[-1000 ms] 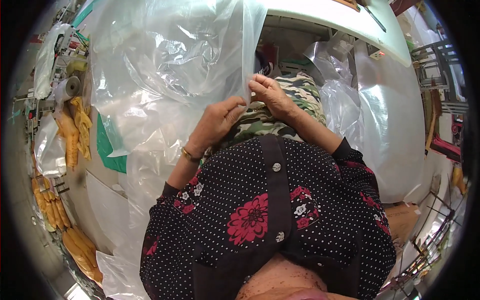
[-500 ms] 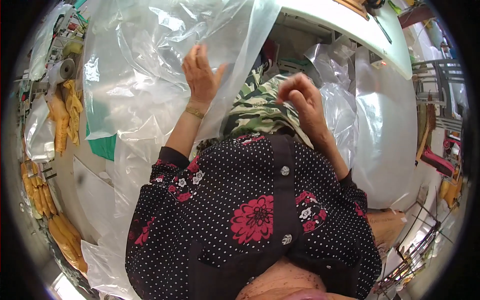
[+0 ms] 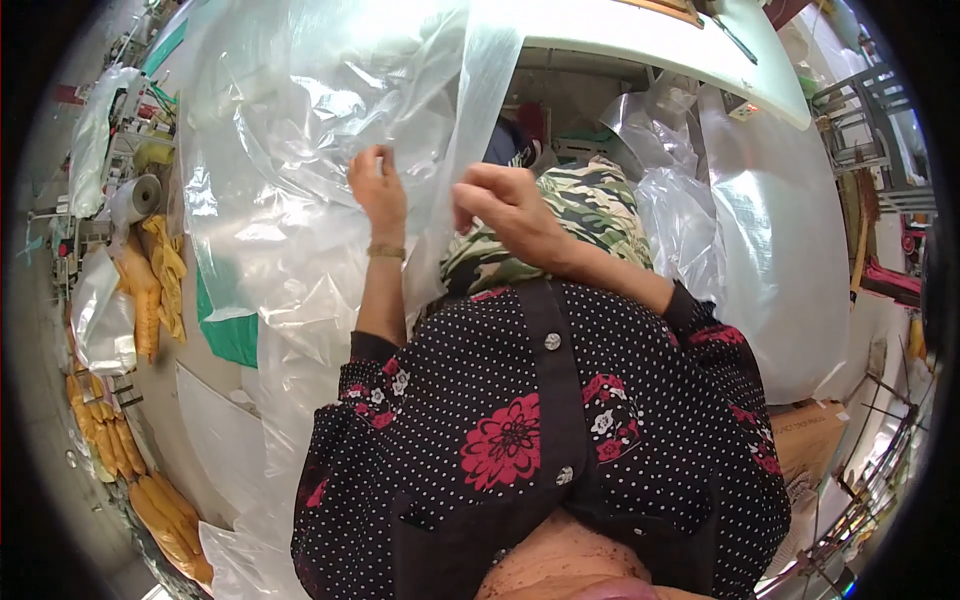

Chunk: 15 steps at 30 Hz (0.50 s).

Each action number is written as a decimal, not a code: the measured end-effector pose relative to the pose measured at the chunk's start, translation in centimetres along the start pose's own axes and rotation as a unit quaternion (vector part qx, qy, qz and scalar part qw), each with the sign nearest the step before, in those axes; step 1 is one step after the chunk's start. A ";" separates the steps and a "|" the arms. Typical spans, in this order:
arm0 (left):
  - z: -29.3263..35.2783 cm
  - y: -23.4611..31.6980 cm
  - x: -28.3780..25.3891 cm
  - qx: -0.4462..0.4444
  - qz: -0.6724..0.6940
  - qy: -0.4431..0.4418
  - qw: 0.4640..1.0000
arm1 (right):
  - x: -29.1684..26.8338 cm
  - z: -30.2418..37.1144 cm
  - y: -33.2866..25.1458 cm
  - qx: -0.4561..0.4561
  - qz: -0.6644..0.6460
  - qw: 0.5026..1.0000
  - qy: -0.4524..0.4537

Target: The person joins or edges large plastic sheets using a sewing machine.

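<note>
A large clear plastic sheet (image 3: 300, 140) hangs in creases over the table front and down on my left. My left hand (image 3: 378, 198), with a gold-coloured band at the wrist, is against this sheet. Its fingers are partly bent, with a small gap between them. Beside it, my right hand (image 3: 515, 215) is closed at the sheet's right edge, fingers curled over the film; its fingertips are partly hidden. Below the right hand lies camouflage-patterned cloth (image 3: 595, 215) over my lap.
A white tabletop (image 3: 620, 35) runs across the far side. More clear plastic film (image 3: 775, 270) hangs on the right, above a cardboard box (image 3: 805, 440). At left stand a film roll (image 3: 137, 200), yellow bundles (image 3: 165, 520) and green material (image 3: 225, 320). A metal rack (image 3: 865, 135) stands far right.
My right hand has moved left from over the camouflage cloth to the sheet's edge. My left hand has drawn closer and left, its fingers more bent. The view has turned slightly.
</note>
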<state>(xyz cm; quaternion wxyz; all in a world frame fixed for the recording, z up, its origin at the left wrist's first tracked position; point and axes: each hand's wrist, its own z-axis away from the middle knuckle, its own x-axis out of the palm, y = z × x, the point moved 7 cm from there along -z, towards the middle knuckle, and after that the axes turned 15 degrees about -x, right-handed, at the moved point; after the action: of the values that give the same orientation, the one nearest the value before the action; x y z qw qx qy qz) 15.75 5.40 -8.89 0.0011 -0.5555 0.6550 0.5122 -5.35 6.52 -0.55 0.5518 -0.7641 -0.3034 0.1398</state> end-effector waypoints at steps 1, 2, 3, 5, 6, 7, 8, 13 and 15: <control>-0.8 -0.3 -1.1 0.001 0.000 0.002 1.000 | -0.9 0.4 -1.1 -0.025 -0.038 0.999 0.019; -2.1 -1.0 -2.4 -0.023 0.057 -0.013 0.998 | -1.9 0.5 -2.4 -0.040 -0.023 0.998 0.036; -3.4 -1.0 -3.5 -0.045 0.115 -0.029 0.992 | -2.8 0.7 -4.2 -0.078 0.072 0.994 0.033; -6.2 0.6 -5.4 -0.033 0.135 -0.041 0.990 | -2.7 0.6 -5.8 -0.257 0.285 0.923 0.023; -7.4 1.1 -6.1 -0.029 0.154 -0.053 0.986 | -2.3 -0.1 -6.3 -0.260 0.286 0.922 0.027; -8.4 1.4 -6.8 -0.023 0.155 -0.056 0.986 | -0.5 -1.0 -6.7 -0.252 0.355 0.898 -0.067; -9.3 1.2 -7.5 -0.042 0.155 -0.064 0.985 | 1.2 -1.5 -6.5 -0.239 0.419 0.861 -0.160; -13.5 -0.4 -10.7 -0.062 0.136 -0.105 0.983 | 5.1 -4.4 -4.9 -0.247 0.433 0.824 -0.269; -14.2 -1.0 -10.9 -0.067 0.127 -0.199 0.969 | 5.7 -5.4 -3.7 -0.155 0.458 0.811 -0.328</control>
<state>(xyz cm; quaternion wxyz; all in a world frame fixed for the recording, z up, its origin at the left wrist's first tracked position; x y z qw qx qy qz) 28.69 3.91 3.37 0.0293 -0.3532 0.6708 0.6515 0.88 6.72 5.44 0.1656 -0.7990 -0.0987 0.5696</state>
